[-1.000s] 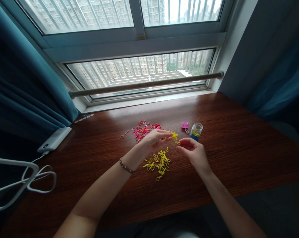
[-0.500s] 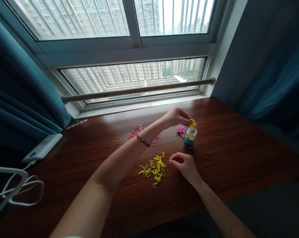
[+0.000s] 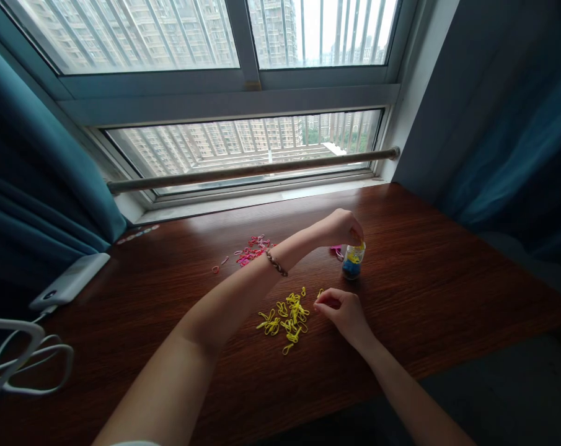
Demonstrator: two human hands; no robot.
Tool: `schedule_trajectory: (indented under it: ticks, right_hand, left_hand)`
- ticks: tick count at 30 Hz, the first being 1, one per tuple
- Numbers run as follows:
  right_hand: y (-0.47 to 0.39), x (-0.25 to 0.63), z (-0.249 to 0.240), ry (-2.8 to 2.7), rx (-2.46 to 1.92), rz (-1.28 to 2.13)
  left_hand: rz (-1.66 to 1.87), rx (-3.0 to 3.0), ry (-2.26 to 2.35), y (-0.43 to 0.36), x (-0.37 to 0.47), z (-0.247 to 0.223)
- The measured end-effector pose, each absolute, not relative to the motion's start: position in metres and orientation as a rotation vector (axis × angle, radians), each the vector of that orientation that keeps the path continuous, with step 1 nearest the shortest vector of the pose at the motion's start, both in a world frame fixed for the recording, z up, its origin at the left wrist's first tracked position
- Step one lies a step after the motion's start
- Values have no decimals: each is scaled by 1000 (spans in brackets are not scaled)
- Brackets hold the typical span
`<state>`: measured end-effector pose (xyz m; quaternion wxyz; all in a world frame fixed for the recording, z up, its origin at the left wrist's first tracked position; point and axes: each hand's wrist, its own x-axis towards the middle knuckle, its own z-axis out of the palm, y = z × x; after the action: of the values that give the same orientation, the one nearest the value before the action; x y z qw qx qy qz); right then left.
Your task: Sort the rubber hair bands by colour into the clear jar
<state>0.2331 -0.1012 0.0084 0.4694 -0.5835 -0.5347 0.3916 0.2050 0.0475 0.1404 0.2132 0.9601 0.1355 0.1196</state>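
My left hand [image 3: 341,228] reaches across to a small clear glass jar [image 3: 353,267], its fingers closed at the mouth on yellow rubber bands [image 3: 354,253]. The fingertips partly hide the opening. Blue bands [image 3: 351,266] fill the jar's lower part. Lower down, my right hand [image 3: 344,313] rests near the table with thumb and forefinger pinched; anything between them is too small to make out. Just left of it lies a loose pile of yellow rubber bands [image 3: 290,319], with one band [image 3: 320,292] right behind the fingertips.
Pink and red rubber bands [image 3: 252,251] lie scattered beyond my left forearm. A pink lid-like piece [image 3: 336,249] is partly hidden behind my left hand. On the wooden table [image 3: 429,272], a white power bank [image 3: 70,282] with a white cable [image 3: 38,390] sits at the left.
My left hand has lowered from above the jar to its mouth, bringing the yellow bands into the opening. My right hand keeps its pinch beside the pile. The view has shifted slightly.
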Motion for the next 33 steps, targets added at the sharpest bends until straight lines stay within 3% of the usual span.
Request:
schedule_trajectory:
  ticks: [33]
  right_hand:
    - [-103, 232, 12, -1333, -1435, 941]
  left_hand:
    - [414, 2645, 331, 46, 202, 140]
